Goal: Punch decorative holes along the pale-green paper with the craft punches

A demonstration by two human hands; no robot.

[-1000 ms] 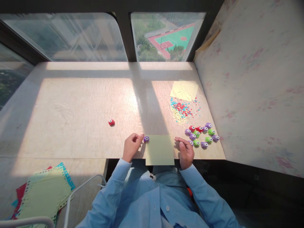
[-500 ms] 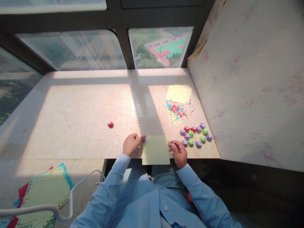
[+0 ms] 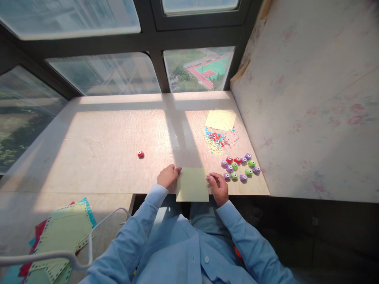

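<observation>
A pale yellow sheet of paper (image 3: 192, 184) lies at the table's front edge, its lower part jutting out over my lap. My left hand (image 3: 168, 176) is closed at the sheet's upper left edge, thumb pressing a small purple craft punch (image 3: 179, 172) that is mostly hidden by the fingers. At the right edge of the paper, my right hand (image 3: 218, 187) pinches the sheet between thumb and fingers. Several purple, green and red craft punches (image 3: 235, 166) stand grouped just right of that hand. One red craft punch (image 3: 141, 154) sits alone on the left.
Red, blue and yellow paper bits (image 3: 218, 139) are scattered behind the punches, below some yellow sheets (image 3: 220, 119). Sheets with punched edges (image 3: 63, 228) are piled at lower left, with a white curved rod (image 3: 44, 257) crossing above. A patterned wall panel (image 3: 308, 102) bounds the right.
My right fingers have come in against the paper's right edge. The left hand stays at the upper left edge. The whole view has tilted up slightly.
</observation>
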